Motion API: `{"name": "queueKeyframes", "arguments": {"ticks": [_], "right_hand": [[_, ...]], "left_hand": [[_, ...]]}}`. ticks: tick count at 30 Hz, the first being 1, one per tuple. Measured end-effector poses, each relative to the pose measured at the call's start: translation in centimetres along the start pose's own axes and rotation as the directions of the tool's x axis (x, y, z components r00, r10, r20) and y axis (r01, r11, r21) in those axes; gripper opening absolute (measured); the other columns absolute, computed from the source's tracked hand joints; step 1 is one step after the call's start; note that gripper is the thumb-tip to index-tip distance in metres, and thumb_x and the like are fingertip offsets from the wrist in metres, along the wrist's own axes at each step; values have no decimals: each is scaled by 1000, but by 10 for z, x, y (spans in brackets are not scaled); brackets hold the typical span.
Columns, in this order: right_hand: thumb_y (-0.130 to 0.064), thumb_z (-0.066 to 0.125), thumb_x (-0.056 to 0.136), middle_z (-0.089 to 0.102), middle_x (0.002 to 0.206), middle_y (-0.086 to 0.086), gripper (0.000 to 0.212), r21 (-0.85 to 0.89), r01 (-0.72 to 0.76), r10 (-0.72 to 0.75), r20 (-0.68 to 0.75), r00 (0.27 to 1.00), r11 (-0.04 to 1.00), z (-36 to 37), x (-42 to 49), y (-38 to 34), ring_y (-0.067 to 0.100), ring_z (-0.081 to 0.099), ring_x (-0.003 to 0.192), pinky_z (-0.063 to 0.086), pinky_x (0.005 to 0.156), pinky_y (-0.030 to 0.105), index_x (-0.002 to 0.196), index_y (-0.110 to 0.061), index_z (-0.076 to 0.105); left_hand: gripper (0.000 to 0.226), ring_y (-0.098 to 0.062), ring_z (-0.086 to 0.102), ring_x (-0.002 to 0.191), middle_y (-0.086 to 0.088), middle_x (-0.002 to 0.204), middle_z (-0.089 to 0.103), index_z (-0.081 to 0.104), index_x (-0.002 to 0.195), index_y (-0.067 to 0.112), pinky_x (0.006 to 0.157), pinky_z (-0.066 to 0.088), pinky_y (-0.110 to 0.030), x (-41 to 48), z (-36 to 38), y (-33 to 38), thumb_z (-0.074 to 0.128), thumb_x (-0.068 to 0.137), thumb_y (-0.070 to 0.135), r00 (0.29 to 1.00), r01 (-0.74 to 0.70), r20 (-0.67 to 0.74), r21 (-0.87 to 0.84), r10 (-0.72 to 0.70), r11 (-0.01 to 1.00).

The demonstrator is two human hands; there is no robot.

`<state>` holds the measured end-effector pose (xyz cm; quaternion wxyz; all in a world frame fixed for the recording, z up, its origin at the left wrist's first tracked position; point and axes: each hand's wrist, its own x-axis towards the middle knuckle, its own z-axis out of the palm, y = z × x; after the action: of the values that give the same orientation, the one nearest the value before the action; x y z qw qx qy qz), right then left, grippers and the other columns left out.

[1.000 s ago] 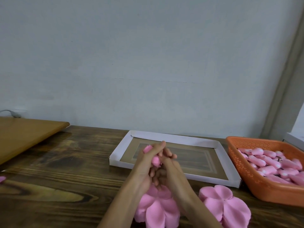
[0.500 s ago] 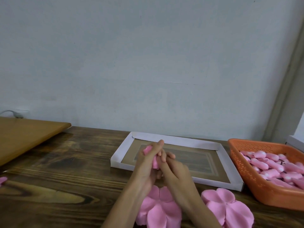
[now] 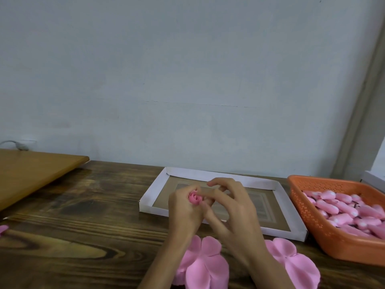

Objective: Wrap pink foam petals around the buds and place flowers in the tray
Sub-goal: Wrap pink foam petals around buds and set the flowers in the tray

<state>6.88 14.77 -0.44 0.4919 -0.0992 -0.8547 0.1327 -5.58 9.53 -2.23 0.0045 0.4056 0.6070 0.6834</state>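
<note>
So, far edge: the table (image 3: pixel 83 226) runs up to the wall, and the white-rimmed cardboard tray (image 3: pixel 155 189) sits close to that edge.
Left side: a lighter wooden board (image 3: pixel 31 170) covers the table's far left corner, and a pink scrap (image 3: pixel 3 228) lies at the left border of the view.
Right side: the orange basket (image 3: pixel 312 222) stands just beside the tray's right rim, piled with pink buds (image 3: pixel 343 207).
Open room: your widest free stretch is the bare wood on your left, between board and tray.
Near side: two flat pink foam petal cutouts lie by your wrists, one (image 3: pixel 204 263) partly hidden by your forearms, the other (image 3: pixel 295 261) to its right, near the basket.
Left hand (image 3: pixel 185 211): curled round the rolled pink flower (image 3: pixel 195 198), whose top shows above your fingers.
Right hand (image 3: pixel 235 207): fingers arched and spread, one fingertip at the flower's right side. You cannot tell from here whether it pinches the foam.
Flower position: between your two hands, seen over the tray's left half.
</note>
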Motion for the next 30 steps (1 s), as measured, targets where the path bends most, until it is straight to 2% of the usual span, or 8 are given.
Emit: {"name": "queueKeyframes", "arguments": {"ticks": [4, 7, 12, 15, 18, 23, 27, 30], "right_hand": [[-40, 68, 94, 56, 124, -21, 14, -44, 21, -22, -29, 999, 999, 4, -1, 4, 3, 53, 107, 43, 85, 16, 106, -41, 75], [-39, 67, 95, 57, 123, -21, 14, -53, 41, -43, -41, 998, 998, 7, -3, 5, 5, 53, 104, 44, 81, 20, 105, -39, 77], [-31, 67, 94, 56, 127, -19, 18, -65, 90, -91, -17, 996, 994, 6, -3, 6, 9, 53, 103, 45, 80, 23, 109, -36, 76], [-30, 67, 93, 54, 130, -22, 18, -40, 110, -110, 15, 994, 993, 4, -3, 7, 8, 52, 101, 46, 80, 24, 108, -34, 75], [-33, 66, 95, 55, 129, -22, 17, -18, 94, -93, 18, 995, 995, 2, -3, 6, 8, 53, 102, 47, 81, 26, 109, -34, 76], [-33, 66, 95, 62, 117, -15, 20, 251, -116, 134, -56, 989, 961, 1, 0, -1, 17, 62, 110, 50, 86, 24, 114, -38, 70], [-23, 73, 90, 69, 105, -12, 18, 510, -417, 420, 116, 900, 752, 12, -4, -9, 10, 70, 95, 55, 74, 23, 103, -33, 65], [-19, 75, 89, 73, 110, -14, 25, 548, -498, 417, 276, 866, 673, 23, -9, -13, 10, 73, 98, 61, 82, 34, 110, -30, 66]], "left_hand": [[49, -19, 45, 56, 15, 53, 51, 55, 55, 41, 59, 48, -34, 3, 1, -7, 66, 73, -3, 999, 37, 23, 93, -39, 995], [33, -22, 31, 60, 14, 53, 34, 42, 47, 32, 61, 39, -30, 3, 2, 0, 63, 59, 9, 998, 60, 25, 53, -61, 997], [32, -26, 39, 66, -4, 63, 27, 38, 48, 19, 81, 58, -42, 4, 3, -4, 53, 63, -5, 998, 49, -35, 157, -44, 986], [31, -24, 62, 70, -8, 62, 41, 49, 54, 17, 62, 57, -28, 2, 0, -1, 52, 71, -9, 996, 63, 48, 138, -70, 988], [56, -3, 59, 60, 19, 62, 62, 63, 71, 37, 62, 53, -25, 2, 0, -7, 57, 82, -17, 991, 131, 49, -93, -127, 987], [39, -14, 40, 49, 8, 49, 44, 47, 49, 27, 50, 38, -26, -1, 5, 10, 71, 73, 6, 987, 159, 16, -240, -159, 958], [47, -16, 53, 59, -3, 53, 44, 47, 54, 16, 60, 43, -29, 4, -5, 12, 75, 90, 6, 948, 276, 32, -582, -317, 765], [29, -21, 66, 86, -7, 74, 67, 55, 73, 7, 75, 49, -39, 6, -9, 18, 81, 80, 19, 893, 358, 94, -740, -440, 569]]}}
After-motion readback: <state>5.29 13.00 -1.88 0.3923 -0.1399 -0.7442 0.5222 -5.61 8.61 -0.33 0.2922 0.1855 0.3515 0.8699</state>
